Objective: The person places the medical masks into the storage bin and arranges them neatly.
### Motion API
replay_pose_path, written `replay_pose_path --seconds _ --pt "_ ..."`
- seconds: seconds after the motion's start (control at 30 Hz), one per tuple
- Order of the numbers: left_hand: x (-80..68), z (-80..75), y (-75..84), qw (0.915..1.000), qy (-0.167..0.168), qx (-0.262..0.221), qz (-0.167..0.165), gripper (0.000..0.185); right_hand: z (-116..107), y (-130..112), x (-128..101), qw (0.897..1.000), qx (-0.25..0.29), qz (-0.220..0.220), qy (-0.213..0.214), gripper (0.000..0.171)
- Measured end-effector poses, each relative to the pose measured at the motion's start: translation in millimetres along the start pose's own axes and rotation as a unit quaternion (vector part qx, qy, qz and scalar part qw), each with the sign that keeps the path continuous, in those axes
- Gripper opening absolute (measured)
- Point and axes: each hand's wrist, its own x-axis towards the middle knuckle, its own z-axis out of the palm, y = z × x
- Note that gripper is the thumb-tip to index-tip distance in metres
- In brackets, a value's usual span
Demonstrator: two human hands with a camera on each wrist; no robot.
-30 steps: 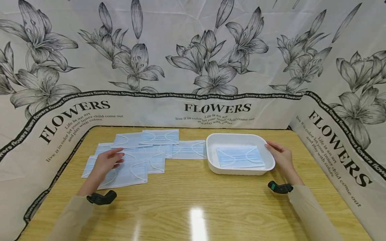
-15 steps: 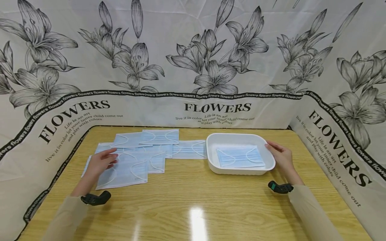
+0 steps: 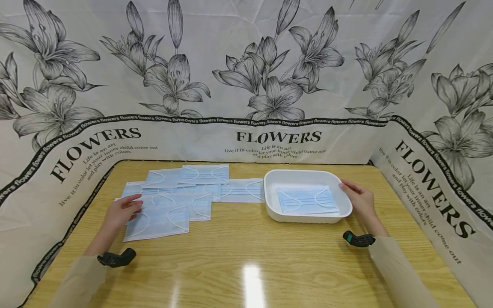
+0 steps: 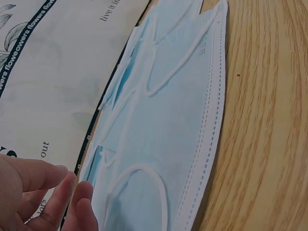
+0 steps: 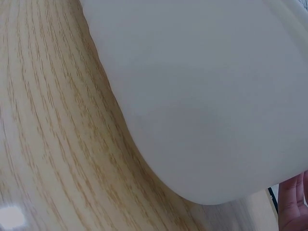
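Several light-blue face masks [image 3: 161,222] with white ear loops lie flat and overlapping on the left of the table. My left hand [image 3: 119,212] is at the left end of them, fingers loosely bent and nothing seen between them; whether it touches a mask is unclear. In the left wrist view, the thumb and fingertips [image 4: 84,192] show beside the masks' edge. A white plastic tray [image 3: 308,219] stands to the right, with a mask [image 3: 306,199] lying in it. My right hand [image 3: 360,201] holds the tray's right rim, its fingers partly hidden behind the wall.
A wooden table [image 3: 246,252] carries everything. A white cloth [image 3: 277,98] with printed flowers hangs around its back and sides. The rightmost mask [image 3: 244,190] of the spread reaches the tray's left side. Dark bands [image 3: 117,258] with cameras sit on both wrists.
My left hand has drawn back leftward and slightly down across the masks, uncovering more of the front one. The right hand, the tray and the mask inside have stayed in place.
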Motion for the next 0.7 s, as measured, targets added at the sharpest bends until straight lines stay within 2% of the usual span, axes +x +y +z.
replay_pose_path --seconds 0.5,0.7 --pt "-0.4 -9.2 -13.5 0.9998 0.01 0.005 -0.017 0.048 -0.8 -0.2 0.4 1.0 0.001 -0.006 -0.01 0.067" --pt "-1.4 -11.2 -19.1 0.999 0.024 0.028 -0.024 0.049 -1.2 -0.5 -0.1 1.0 0.002 -0.002 -0.005 0.067"
